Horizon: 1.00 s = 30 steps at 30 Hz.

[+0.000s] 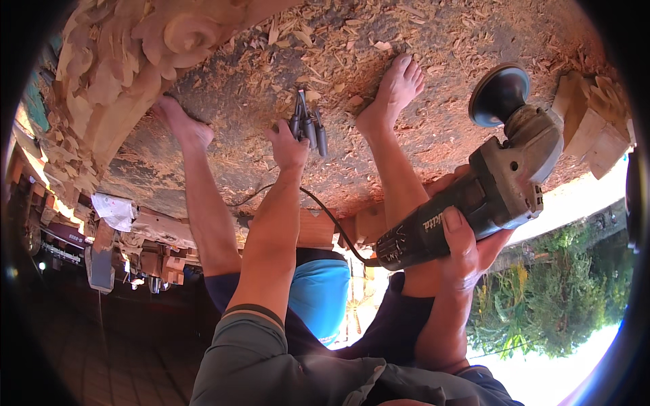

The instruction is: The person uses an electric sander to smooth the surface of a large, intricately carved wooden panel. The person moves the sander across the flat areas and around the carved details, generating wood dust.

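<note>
My left hand [290, 150] reaches down to the chip-strewn ground, its fingers closed against several dark-handled carving chisels [321, 141] lying close together. One chisel shows a bright metal blade pointing away from me. On the right, my right hand [467, 247] is wrapped round the dark body of an angle grinder [423, 237], thumb on the near side. The grinder's head tilts up and away, carrying a round black pad [500, 95]. Its black cord [333, 220] runs from the rear end leftward, behind my left forearm.
A large carved wooden piece [115, 95] with scrolls rises at the left. Wood blocks [599, 135] stand at the far right. My bare feet rest among wood shavings [325, 40]. A blue rounded object [319, 294] shows between my legs. More wood pieces [159, 227] lie at left.
</note>
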Each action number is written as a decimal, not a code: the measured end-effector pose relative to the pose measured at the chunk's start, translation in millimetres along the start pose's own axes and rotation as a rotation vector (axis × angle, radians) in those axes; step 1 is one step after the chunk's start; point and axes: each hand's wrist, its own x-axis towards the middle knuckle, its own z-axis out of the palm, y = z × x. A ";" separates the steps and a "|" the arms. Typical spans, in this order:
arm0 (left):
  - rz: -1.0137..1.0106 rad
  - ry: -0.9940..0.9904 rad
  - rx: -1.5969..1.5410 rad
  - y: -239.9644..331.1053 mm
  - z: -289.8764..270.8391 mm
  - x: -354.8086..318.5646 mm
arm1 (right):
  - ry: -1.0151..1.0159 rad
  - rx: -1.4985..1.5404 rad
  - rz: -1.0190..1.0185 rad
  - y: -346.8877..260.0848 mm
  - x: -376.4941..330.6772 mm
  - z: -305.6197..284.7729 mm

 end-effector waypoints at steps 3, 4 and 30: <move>0.022 0.015 -0.026 -16.8 8.8 -3.9 | -0.036 -0.039 -0.041 -0.7 -1.0 1.5; 0.032 0.033 -0.027 -21.1 10.3 -3.4 | -0.055 -0.028 -0.051 4.7 -0.7 -2.0; 0.221 -0.180 -0.835 39.4 -221.4 -82.1 | -0.011 -0.038 -0.136 11.9 -31.0 50.9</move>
